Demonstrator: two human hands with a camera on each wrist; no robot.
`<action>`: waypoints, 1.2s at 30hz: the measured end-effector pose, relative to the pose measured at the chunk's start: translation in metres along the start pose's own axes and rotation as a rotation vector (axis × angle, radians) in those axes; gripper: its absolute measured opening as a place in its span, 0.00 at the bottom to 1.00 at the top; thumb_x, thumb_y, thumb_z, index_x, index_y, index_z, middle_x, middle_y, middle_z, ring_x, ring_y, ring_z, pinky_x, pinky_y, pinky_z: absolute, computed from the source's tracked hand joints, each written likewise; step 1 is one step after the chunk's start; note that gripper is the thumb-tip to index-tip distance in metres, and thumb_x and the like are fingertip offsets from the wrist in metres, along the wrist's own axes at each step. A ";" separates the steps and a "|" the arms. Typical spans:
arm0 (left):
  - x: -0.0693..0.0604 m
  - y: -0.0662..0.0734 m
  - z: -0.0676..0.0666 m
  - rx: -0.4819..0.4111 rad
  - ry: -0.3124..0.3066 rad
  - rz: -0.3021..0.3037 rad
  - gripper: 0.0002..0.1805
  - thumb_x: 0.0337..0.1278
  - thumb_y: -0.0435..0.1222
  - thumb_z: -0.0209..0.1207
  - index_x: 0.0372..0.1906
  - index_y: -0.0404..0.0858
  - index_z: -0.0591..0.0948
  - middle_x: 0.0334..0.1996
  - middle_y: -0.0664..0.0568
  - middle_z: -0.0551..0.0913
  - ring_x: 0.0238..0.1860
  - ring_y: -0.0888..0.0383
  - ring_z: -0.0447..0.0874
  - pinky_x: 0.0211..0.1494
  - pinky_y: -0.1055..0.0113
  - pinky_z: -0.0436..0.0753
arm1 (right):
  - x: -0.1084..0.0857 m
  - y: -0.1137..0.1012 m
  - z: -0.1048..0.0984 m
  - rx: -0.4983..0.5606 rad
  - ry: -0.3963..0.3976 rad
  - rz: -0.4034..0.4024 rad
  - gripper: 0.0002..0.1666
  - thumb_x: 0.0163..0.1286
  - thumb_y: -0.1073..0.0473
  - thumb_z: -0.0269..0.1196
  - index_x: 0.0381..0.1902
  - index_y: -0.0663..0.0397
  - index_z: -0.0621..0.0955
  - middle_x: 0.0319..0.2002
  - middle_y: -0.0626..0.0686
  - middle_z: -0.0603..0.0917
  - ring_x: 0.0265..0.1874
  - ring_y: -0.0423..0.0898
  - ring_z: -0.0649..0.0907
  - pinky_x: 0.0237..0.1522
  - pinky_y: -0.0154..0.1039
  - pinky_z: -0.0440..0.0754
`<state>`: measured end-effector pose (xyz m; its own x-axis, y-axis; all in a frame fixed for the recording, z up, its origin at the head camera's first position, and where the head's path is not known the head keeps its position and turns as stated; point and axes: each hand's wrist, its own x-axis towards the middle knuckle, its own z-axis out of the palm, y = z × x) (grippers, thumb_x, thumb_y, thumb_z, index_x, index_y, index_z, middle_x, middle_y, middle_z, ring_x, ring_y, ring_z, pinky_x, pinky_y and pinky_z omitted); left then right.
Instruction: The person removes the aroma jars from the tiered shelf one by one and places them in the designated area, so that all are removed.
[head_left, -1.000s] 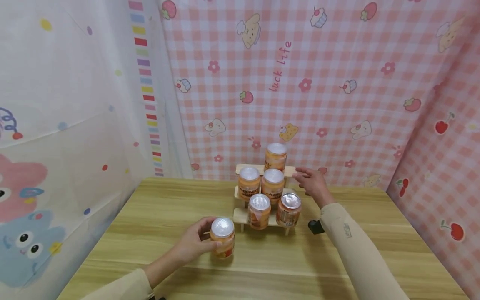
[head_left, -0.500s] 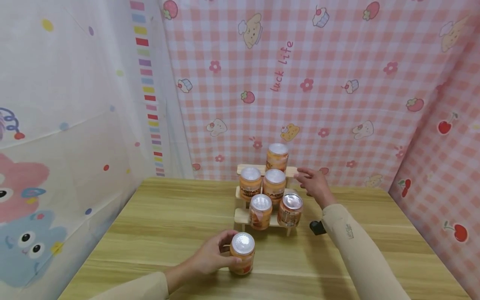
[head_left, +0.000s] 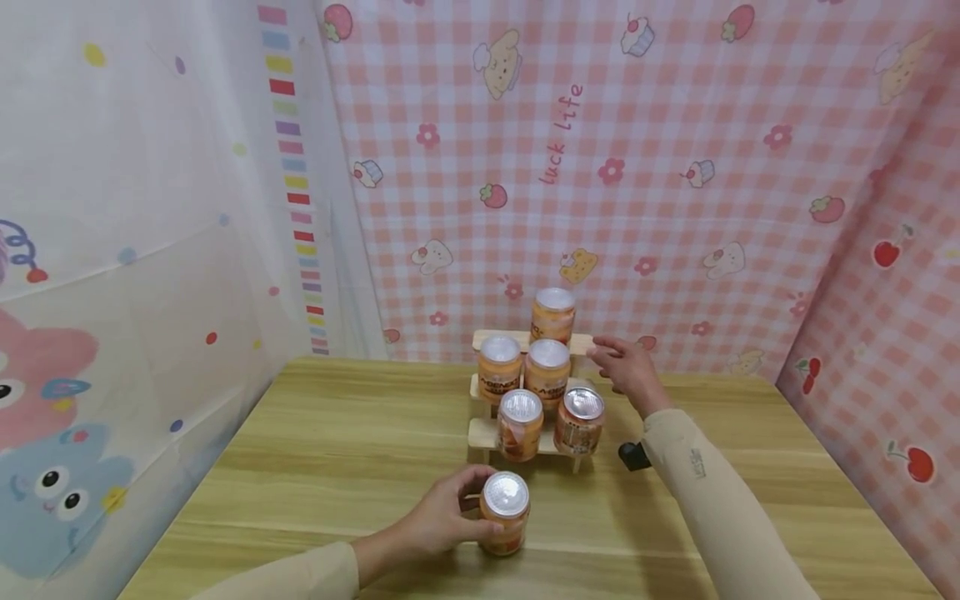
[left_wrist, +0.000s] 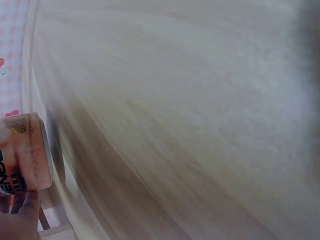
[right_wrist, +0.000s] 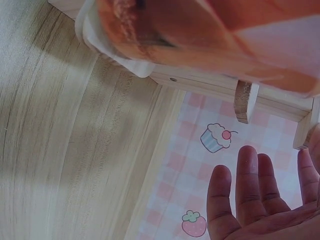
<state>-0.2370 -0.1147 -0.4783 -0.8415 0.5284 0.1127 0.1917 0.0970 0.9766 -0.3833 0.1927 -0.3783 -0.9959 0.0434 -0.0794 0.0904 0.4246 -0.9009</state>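
Observation:
My left hand (head_left: 447, 517) grips an orange-labelled can (head_left: 505, 515) with a silver lid, upright over the near middle of the table. The left wrist view shows that can (left_wrist: 25, 155) and fingers (left_wrist: 22, 212) at the lower left; whether it touches the table I cannot tell. My right hand (head_left: 628, 371) is at the right end of the top step of a wooden stepped rack (head_left: 483, 432). In the right wrist view its fingers (right_wrist: 247, 185) are extended and hold nothing, with the thumb close to the rack's end. Contact there is unclear.
The rack carries a can (head_left: 553, 317) on top, two on the middle step, including one can (head_left: 499, 371) at left, and two below, with a can (head_left: 520, 427) and a browner-labelled can (head_left: 579, 422). A black object (head_left: 634, 455) lies by the right sleeve. Patterned curtains (head_left: 480, 167) border the table.
My left hand has carried its can to the right and nearer to me, until it is in front of the rack. The right hand and the cans on the rack stay put.

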 end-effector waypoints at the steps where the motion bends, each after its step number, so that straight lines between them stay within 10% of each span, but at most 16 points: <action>1: 0.000 0.000 0.001 -0.002 0.004 0.000 0.32 0.51 0.29 0.71 0.62 0.31 0.71 0.56 0.44 0.78 0.59 0.48 0.77 0.61 0.63 0.77 | 0.000 0.000 0.000 0.000 0.000 -0.002 0.31 0.76 0.48 0.57 0.72 0.51 0.69 0.67 0.64 0.73 0.62 0.63 0.75 0.55 0.58 0.75; 23: 0.005 -0.007 -0.001 0.011 0.030 -0.002 0.34 0.47 0.26 0.72 0.61 0.30 0.71 0.54 0.44 0.79 0.58 0.48 0.77 0.59 0.68 0.76 | -0.001 -0.001 0.001 0.007 -0.003 0.013 0.31 0.77 0.48 0.56 0.73 0.51 0.69 0.68 0.63 0.72 0.62 0.63 0.74 0.57 0.58 0.74; 36: 0.005 -0.002 -0.016 0.046 0.020 -0.017 0.36 0.55 0.32 0.69 0.66 0.28 0.67 0.61 0.40 0.73 0.61 0.43 0.73 0.65 0.50 0.73 | -0.002 -0.001 0.001 0.005 -0.001 0.009 0.31 0.77 0.48 0.56 0.73 0.51 0.68 0.68 0.64 0.72 0.62 0.63 0.74 0.56 0.58 0.75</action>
<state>-0.2498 -0.1252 -0.4771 -0.8546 0.5096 0.0999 0.1995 0.1446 0.9692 -0.3819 0.1916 -0.3774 -0.9950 0.0461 -0.0884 0.0996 0.4192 -0.9024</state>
